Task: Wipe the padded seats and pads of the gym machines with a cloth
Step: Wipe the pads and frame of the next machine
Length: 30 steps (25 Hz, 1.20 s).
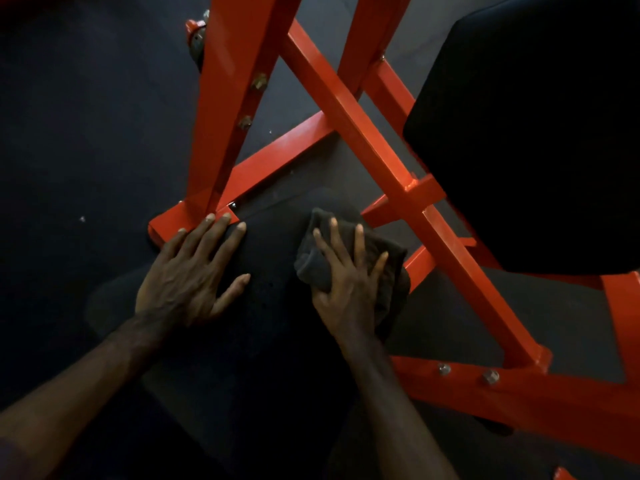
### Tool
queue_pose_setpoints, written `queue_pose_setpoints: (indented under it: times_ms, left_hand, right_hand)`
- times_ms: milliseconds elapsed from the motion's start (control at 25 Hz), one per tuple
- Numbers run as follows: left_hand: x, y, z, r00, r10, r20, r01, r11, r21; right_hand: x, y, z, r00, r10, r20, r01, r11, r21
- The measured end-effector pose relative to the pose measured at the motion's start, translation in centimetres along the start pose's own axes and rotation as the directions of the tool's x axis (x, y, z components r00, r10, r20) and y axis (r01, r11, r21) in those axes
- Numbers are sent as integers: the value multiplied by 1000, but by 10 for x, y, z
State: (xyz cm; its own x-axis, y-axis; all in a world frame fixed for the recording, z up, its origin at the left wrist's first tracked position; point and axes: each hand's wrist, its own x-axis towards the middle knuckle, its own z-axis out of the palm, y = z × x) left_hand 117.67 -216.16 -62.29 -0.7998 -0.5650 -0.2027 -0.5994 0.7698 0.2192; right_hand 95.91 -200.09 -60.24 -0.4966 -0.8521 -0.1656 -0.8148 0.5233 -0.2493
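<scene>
Here, right hand (348, 275) flat on cloth (388, 268), left hand (187, 275) splayed on black seat (273, 258).

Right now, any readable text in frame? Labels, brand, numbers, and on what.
None readable.
Red frame: plain paint and bolts, no decal or number showing.
Black seat and black pad: no print or tag visible, though both are very dark.
Dark cloth under the right hand: no label showing.
Left hand lies flat on the seat and could be covering something.
</scene>
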Motion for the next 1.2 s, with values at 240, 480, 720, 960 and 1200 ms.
queue_pose_setpoints:
  times_ms: [240, 480, 720, 960, 1200]
  left_hand:
    - [0, -3, 1, 1000, 16, -12, -16, 1000, -4]
    - [0, -3, 3, 1000, -4, 20, 4, 1000, 10]
    - [3, -3, 3, 999, 10, 44, -11, 1000, 12]
    - [1, -6, 5, 1000, 1, 25, -1, 1000, 2]
    - [1, -4, 3, 1000, -1, 30, 2, 1000, -25]
  right_hand:
    - [32, 7, -8, 979, 202, -39, -202, 979, 23]
    - [59, -37, 4, 1000, -24, 0, 24, 999, -39]
    - [-1, -34, 6, 981, 172, -92, -171, 985, 19]
    - [82, -36, 5, 997, 62, -47, -63, 997, -32]
    - [-13, -69, 15, 990, 131, -44, -132, 991, -3]
